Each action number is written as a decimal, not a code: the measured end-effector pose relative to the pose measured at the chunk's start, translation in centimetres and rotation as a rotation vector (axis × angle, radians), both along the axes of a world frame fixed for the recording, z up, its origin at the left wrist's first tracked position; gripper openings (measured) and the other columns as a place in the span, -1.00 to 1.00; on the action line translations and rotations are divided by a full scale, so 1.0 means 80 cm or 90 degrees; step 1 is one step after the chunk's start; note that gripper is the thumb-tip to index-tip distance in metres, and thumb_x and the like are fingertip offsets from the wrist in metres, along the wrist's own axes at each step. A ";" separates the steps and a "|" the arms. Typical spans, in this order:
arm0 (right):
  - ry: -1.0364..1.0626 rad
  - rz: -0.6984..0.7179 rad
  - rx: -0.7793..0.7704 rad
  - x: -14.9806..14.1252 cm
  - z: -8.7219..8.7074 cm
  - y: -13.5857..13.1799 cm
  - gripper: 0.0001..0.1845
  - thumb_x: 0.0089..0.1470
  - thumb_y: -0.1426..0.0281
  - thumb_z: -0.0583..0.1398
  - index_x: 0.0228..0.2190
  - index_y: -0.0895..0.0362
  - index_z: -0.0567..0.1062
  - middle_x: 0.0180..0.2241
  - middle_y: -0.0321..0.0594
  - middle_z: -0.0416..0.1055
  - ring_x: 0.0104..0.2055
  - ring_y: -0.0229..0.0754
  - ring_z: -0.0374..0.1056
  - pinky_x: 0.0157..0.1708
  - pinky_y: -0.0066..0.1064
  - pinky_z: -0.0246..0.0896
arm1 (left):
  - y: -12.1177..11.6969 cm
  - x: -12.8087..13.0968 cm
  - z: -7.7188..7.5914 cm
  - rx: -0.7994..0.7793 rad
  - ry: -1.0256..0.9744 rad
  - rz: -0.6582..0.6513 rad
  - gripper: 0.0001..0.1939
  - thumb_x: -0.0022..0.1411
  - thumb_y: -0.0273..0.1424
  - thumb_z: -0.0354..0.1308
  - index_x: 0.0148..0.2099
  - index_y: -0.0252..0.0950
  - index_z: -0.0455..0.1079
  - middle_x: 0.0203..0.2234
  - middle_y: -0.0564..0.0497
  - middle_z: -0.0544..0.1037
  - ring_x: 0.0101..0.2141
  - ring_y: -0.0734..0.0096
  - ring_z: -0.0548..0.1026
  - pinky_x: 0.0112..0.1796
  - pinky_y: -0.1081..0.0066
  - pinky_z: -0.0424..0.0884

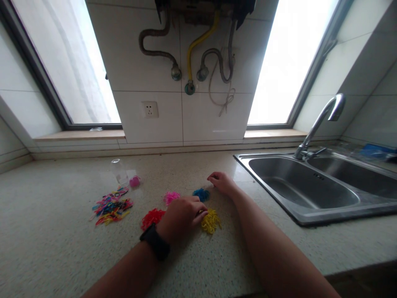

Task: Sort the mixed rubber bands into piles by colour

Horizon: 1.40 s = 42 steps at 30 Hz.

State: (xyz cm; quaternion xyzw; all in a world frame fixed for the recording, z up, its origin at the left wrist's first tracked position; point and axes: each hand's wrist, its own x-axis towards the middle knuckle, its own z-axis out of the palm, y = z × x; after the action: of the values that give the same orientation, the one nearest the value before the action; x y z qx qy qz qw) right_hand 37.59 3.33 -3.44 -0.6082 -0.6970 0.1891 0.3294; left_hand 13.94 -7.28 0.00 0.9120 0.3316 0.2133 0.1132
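Head view, yellow tangle [211, 222], speckled countertop [58, 248]

Counter [62, 252] | bottle [120, 174] | mixed pile [112, 207] | red pile [151, 217] | pink pile [171, 197] | blue pile [202, 194] | yellow pile [211, 222]

red pile [151, 217] partly hidden, sink [313, 217] cut off right

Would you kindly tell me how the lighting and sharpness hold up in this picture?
In the head view, the left window and right window are blown out to near white; in the head view, the wall between them looks dim by contrast; in the head view, strands in the yellow pile look soft; in the head view, both windows slant inward toward the bottom.
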 end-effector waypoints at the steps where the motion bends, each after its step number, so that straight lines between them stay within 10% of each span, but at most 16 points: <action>1: -0.001 0.000 0.001 0.000 0.000 0.000 -0.69 0.10 0.23 0.18 -0.30 0.14 0.65 -0.49 -0.22 0.52 -0.43 -0.21 0.36 -0.40 -0.42 0.13 | -0.001 -0.001 0.001 0.004 0.009 -0.004 -0.75 0.39 -0.25 0.07 -0.09 -0.16 0.57 -0.29 -0.01 0.58 -0.30 0.34 0.52 -0.33 0.38 0.29; 21: -0.031 0.025 -0.010 0.006 0.000 0.002 -0.65 0.09 0.19 0.16 -0.28 0.15 0.64 -0.51 -0.23 0.50 -0.48 -0.21 0.33 -0.45 -0.41 0.12 | 0.002 -0.075 0.028 0.035 -0.072 0.030 -0.68 0.43 -0.27 -0.01 -0.24 -0.29 0.51 -0.39 -0.02 0.56 -0.36 0.41 0.47 -0.32 0.43 0.29; 28: -0.050 0.027 -0.011 0.008 0.001 0.003 -0.65 0.10 0.18 0.16 -0.27 0.13 0.65 -0.49 -0.20 0.53 -0.45 -0.18 0.36 -0.42 -0.39 0.15 | 0.018 -0.147 0.055 0.102 -0.076 0.099 -0.67 0.40 -0.28 0.01 -0.33 -0.31 0.49 -0.47 0.00 0.53 -0.43 0.44 0.43 -0.34 0.44 0.28; 35: -0.094 0.065 0.012 0.001 0.004 -0.005 -0.67 0.11 0.18 0.15 -0.31 0.10 0.64 -0.44 -0.19 0.55 -0.41 -0.18 0.39 -0.41 -0.39 0.16 | 0.051 -0.257 0.014 0.058 -0.244 0.373 -0.59 0.34 -0.18 0.02 -0.43 -0.32 0.48 -0.57 0.02 0.53 -0.49 0.39 0.45 -0.40 0.45 0.30; 42: -0.093 0.072 0.078 -0.016 0.015 -0.027 -0.69 0.11 0.21 0.15 -0.25 0.09 0.61 -0.43 -0.22 0.52 -0.48 -0.24 0.32 -0.45 -0.42 0.12 | 0.063 -0.269 0.005 0.044 -0.326 0.429 -0.57 0.29 -0.14 0.04 -0.45 -0.33 0.49 -0.62 0.05 0.50 -0.55 0.43 0.40 -0.47 0.46 0.24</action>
State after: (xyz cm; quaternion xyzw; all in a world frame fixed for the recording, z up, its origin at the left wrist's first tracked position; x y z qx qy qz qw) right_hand 36.32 1.18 -2.25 -0.5589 -0.7627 0.1193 0.3029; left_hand -7.56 -2.25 0.43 0.6733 0.5651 0.4690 0.0854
